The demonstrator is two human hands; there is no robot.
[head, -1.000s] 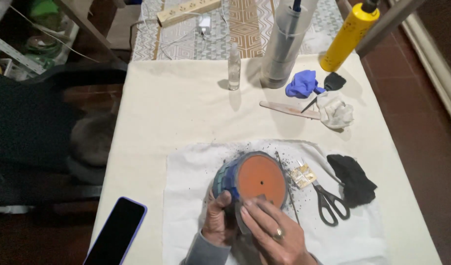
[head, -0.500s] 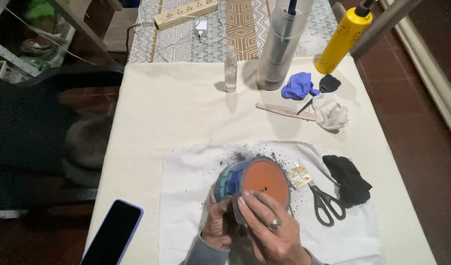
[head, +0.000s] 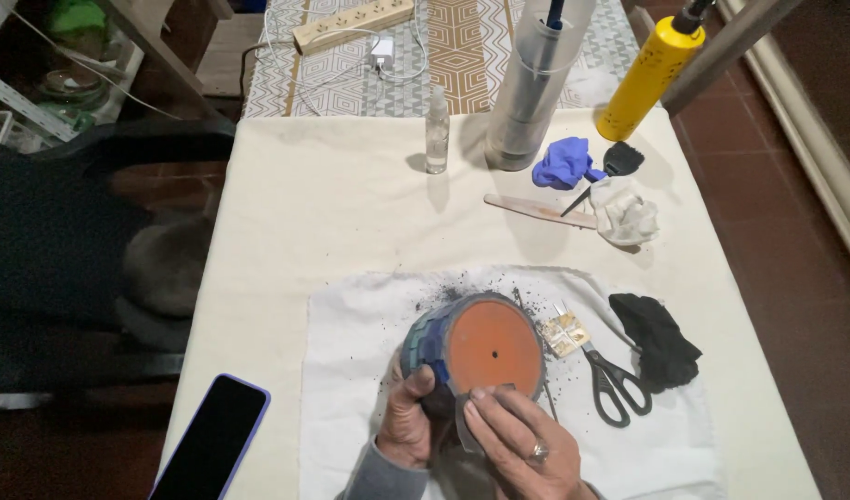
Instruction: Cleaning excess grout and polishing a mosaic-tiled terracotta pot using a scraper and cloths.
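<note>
holding the round pot (head: 485, 347) on its side, the left hand (head: 408, 421) grips its blue tiled wall. the right hand (head: 518, 440) pinches a small grey piece (head: 481, 407) against the orange bottom. the pot rests on a white cloth (head: 351, 370), near the scissors (head: 615, 384) and a black rag (head: 661, 338).

— How many of each on the table?
— One pot (head: 488, 350), one pair of scissors (head: 615, 384), one phone (head: 212, 443), two hands, one spray bottle (head: 436, 130), one yellow can (head: 649, 72).
</note>
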